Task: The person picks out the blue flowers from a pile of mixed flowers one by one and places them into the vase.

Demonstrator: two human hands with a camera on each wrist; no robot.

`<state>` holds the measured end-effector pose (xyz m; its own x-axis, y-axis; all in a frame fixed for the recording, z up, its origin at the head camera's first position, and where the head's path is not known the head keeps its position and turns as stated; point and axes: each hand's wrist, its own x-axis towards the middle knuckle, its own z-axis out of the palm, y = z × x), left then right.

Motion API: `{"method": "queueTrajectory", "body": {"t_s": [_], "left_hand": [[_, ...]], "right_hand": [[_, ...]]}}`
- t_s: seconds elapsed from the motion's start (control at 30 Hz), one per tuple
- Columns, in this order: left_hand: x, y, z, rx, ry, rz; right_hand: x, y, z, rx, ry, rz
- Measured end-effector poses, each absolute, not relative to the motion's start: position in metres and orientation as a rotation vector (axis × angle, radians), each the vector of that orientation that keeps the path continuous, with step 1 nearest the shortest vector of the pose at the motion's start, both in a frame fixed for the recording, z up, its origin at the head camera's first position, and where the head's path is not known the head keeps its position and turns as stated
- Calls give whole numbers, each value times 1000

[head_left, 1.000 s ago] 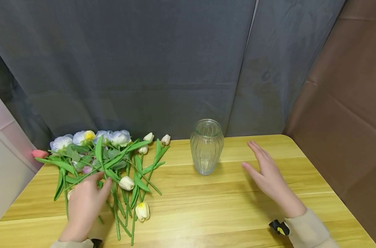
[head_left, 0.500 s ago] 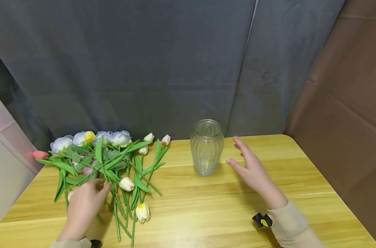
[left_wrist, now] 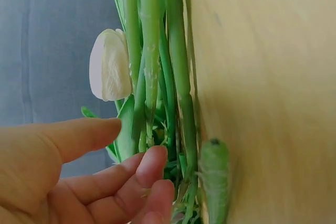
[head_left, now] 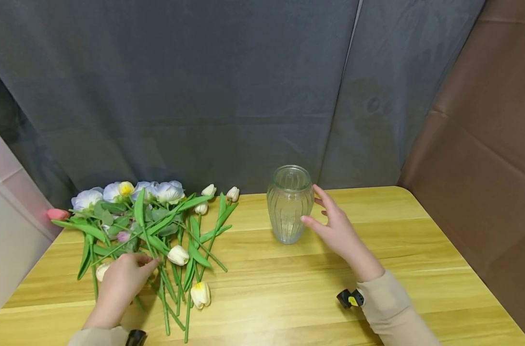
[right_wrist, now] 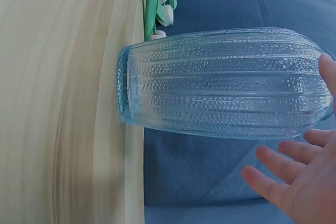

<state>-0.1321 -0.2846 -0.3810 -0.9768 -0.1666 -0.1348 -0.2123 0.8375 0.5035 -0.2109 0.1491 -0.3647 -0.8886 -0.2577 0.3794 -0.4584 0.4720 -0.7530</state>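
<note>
A ribbed clear glass vase (head_left: 290, 211) stands upright on the wooden table. My right hand (head_left: 337, 231) is just to its right, thumb and fingers spread around that side; in the right wrist view the fingers (right_wrist: 270, 182) are straight beside the glass. On the left lies a pile of artificial flowers, with white tulips (head_left: 178, 255) and green stems (head_left: 164, 307). My left hand (head_left: 126, 276) is low over these stems. The left wrist view shows its thumb and loosely bent fingertips (left_wrist: 152, 166) apart, right at the stems (left_wrist: 181, 51), pinching none.
Pale blue blooms (head_left: 169, 192), a yellow bud (head_left: 126, 188) and a pink tulip (head_left: 58, 214) lie at the back of the pile. Behind the table (head_left: 254, 307) hangs a dark grey curtain (head_left: 210, 96); a brown cloth (head_left: 483, 144) borders the right side.
My right hand has moved left across the table, up to the vase's right side. The left hand has shifted only slightly at the stems. Vase and flowers have stayed in place.
</note>
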Motion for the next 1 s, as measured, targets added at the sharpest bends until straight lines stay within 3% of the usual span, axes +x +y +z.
{"method": "queueTrajectory", "body": {"t_s": [1.0], "left_hand": [[-130, -284, -384, -445, 2975, 1074]], "right_hand": [[-214, 140, -371, 566, -2507, 1394]]}}
